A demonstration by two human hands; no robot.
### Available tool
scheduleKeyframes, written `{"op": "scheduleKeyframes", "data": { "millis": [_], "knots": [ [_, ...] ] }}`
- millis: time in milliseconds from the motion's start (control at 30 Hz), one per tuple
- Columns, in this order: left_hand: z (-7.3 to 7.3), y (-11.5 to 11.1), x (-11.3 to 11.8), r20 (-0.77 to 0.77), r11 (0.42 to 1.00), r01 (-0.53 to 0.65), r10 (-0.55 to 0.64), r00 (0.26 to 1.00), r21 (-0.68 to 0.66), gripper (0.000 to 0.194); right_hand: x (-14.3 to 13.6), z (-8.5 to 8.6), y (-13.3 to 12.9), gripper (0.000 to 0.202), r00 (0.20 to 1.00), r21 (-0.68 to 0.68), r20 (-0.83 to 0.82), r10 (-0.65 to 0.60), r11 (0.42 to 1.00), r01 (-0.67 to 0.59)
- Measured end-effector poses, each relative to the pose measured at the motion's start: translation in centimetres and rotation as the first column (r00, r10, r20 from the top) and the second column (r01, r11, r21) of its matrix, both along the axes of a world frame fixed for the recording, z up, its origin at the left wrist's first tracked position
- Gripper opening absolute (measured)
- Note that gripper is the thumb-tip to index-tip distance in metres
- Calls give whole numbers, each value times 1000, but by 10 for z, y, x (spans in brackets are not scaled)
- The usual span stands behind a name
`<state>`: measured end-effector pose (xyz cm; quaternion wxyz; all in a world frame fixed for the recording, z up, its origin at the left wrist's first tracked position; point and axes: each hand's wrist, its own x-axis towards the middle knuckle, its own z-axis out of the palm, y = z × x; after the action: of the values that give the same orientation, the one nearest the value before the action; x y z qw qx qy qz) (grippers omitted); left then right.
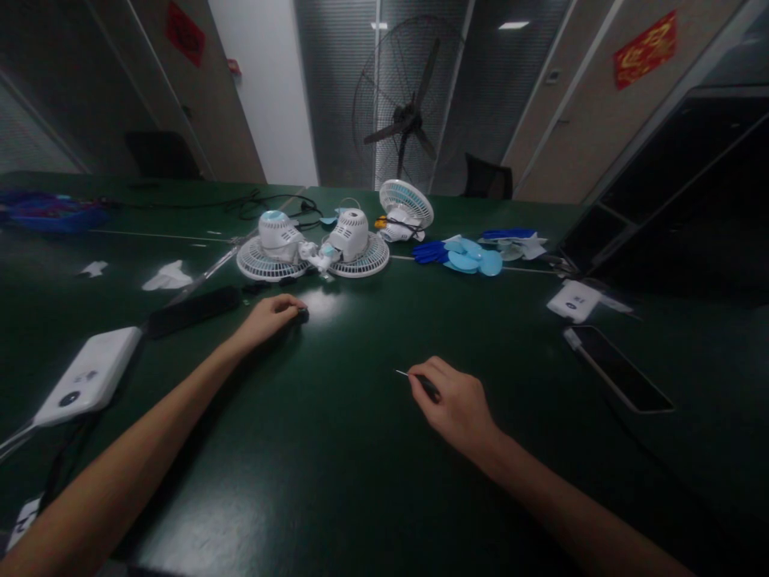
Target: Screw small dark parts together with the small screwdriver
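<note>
My right hand point(453, 401) is closed around the dark handle of a small screwdriver point(428, 388), its thin metal shaft pointing left above the green table point(336, 449). On the left, my left hand point(271, 316) has its fingers pinched on a small black piece point(303, 314) at the tabletop; its kind is too small to make out. Just beyond that hand, two small white fans lie face down, a left fan point(276, 248) and a right fan point(354, 244). A third white fan point(405, 210) stands tilted behind them.
Light blue fan blades point(472, 256) and blue gloves point(429, 252) lie at the back right. A phone point(618, 369) rests at right, a white power bank point(90, 377) at left. A dark strip point(192, 311) lies beside my left forearm. A blue basket point(54, 215) stands far left.
</note>
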<state>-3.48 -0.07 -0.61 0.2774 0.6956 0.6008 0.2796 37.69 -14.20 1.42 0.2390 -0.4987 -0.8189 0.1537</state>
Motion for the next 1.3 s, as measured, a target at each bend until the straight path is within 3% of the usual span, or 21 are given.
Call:
{"op": "scheduleKeyframes", "data": {
  "millis": [267, 600, 833, 933, 1033, 1200, 1300],
  "knots": [
    [-10, -2, -4, -11, 994, 49, -48, 999, 99, 36, 1, -1, 1, 18, 1000, -7, -11, 8, 1000, -8],
    [-4, -8, 7, -57, 975, 103, -93, 994, 196, 34, 1, 0, 1, 17, 999, -36, -39, 13, 999, -15],
    [2, -10, 9, -84, 975, 148, -135, 987, 167, 37, 1, 1, 0, 17, 999, -47, -42, 17, 999, -19],
    [10, -19, 25, -114, 952, 268, -253, 961, 148, 33, 1, 0, 1, 17, 999, -38, -50, 15, 999, -17],
    [16, -37, 55, -94, 908, 399, -389, 916, 128, 29, 0, -1, 1, 16, 998, -8, -50, 42, 999, -43],
    [20, -77, 114, 9, 789, 609, -612, 791, 79, 25, 0, -1, 0, 16, 981, 38, -9, 195, 980, -194],
    [22, -94, 134, 11, 725, 684, -687, 727, 83, 26, 0, -1, -1, 16, 971, 42, 2, 240, 970, -240]
  ]
}}
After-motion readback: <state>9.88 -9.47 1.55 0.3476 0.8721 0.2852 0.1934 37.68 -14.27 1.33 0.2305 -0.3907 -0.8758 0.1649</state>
